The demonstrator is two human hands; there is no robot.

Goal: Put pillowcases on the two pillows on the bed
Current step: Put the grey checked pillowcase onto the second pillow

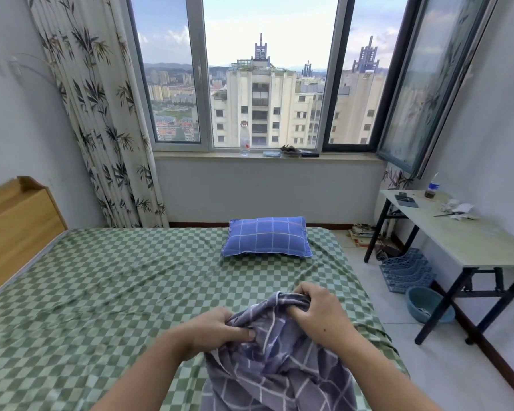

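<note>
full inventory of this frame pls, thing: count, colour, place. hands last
pillow: 1, blue with pale grid, far side of the bed, already cased
pillowcase: 1, grey-purple with white grid, bunched at the near edge of the bed
bed sheet: 1, green-and-white check, covering the bed
headboard: 1, light wood, left
curtain: 1, cream with bamboo print, left of the window
bottle: 1, clear, on the windowsill
table: 1, pale top, black legs, right; a second bottle, papers and small items on it
file rack: 1, blue, on the floor under the table
basin: 1, blue, on the floor beside the rack
left hand: grips the pillowcase
right hand: grips the pillowcase
</note>
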